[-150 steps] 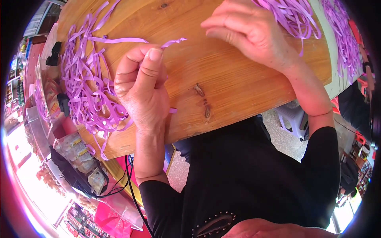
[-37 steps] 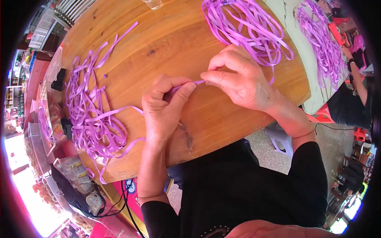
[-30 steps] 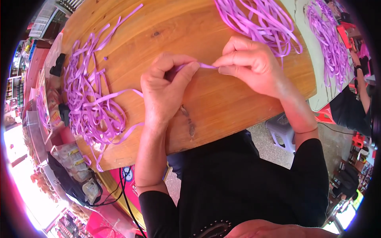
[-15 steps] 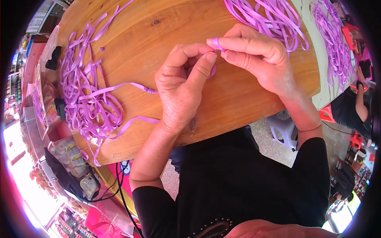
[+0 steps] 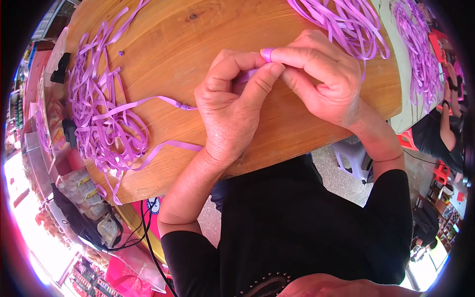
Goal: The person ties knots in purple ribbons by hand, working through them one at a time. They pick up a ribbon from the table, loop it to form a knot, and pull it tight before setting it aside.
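Observation:
A narrow purple ribbon loops around a fingertip of my right hand, whose fingers pinch it. My left hand is closed on the same ribbon, thumb and forefinger meeting the right hand's fingertips; part of the ribbon is hidden in its curled fingers. From the left hand a strand with a small knot runs left to a tangled heap of purple ribbon. A second strand passes by my left wrist. Both hands are above the wooden table.
A looser bundle of purple ribbon lies at the table's far right. More ribbon hangs on a pale surface beyond. A small purple bit rests near the heap. Below right stands a light plastic stool; black cables hang at lower left.
My hands have come closer together, the right thumb now meeting the left thumb tip. The ribbon loop stays at the right fingertip. The whole view has shifted slightly.

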The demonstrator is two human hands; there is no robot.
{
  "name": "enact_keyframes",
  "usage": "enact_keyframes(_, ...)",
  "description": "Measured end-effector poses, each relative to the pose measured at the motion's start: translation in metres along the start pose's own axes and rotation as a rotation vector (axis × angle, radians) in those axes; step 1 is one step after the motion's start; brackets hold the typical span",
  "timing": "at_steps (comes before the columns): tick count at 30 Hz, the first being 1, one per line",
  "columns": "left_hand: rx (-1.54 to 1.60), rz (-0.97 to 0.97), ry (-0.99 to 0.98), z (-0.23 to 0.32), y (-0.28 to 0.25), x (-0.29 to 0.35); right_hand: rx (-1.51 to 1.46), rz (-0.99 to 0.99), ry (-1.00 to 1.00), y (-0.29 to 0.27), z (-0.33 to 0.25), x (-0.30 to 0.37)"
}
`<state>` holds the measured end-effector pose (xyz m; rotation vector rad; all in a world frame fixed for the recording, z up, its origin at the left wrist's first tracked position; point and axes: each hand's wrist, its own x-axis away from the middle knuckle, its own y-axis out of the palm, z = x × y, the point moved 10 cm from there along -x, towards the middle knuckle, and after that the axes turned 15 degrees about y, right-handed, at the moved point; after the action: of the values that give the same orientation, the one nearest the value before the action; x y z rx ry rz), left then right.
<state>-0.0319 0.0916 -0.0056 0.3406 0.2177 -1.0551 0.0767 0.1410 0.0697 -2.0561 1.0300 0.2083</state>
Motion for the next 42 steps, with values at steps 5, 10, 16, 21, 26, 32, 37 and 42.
enact_keyframes(5, 0.002, 0.018, -0.015, 0.006, -0.004, -0.001, -0.264, -0.107, 0.278, 0.008, 0.018, -0.002)
enact_keyframes(10, 0.265, 0.034, -0.155, 0.0, 0.003, 0.001, -0.564, -0.306, 0.493, 0.023, 0.038, 0.001)
enact_keyframes(16, -0.05, -0.132, -0.093, 0.0, -0.001, -0.001, -0.044, -0.19, 0.07, 0.006, 0.005, -0.001)
enact_keyframes(21, 0.062, -0.094, -0.335, -0.017, 0.0, 0.006, 0.181, -0.126, -0.215, 0.001, -0.018, 0.001)
enact_keyframes(26, 0.124, -0.124, -0.438, -0.023, 0.012, 0.006, 0.063, -0.267, 0.039, -0.014, -0.011, -0.013)
enact_keyframes(32, 0.094, -0.144, -0.407, -0.02, 0.008, 0.008, 0.119, -0.109, -0.016, -0.017, -0.005, -0.013)
enact_keyframes(37, 0.081, -0.081, -0.343, -0.016, 0.009, 0.005, 0.088, -0.149, 0.067, -0.024, -0.008, -0.014)
enact_keyframes(42, 0.09, -0.069, -0.296, -0.012, 0.009, 0.004, 0.085, -0.149, 0.055, -0.017, -0.01, -0.01)
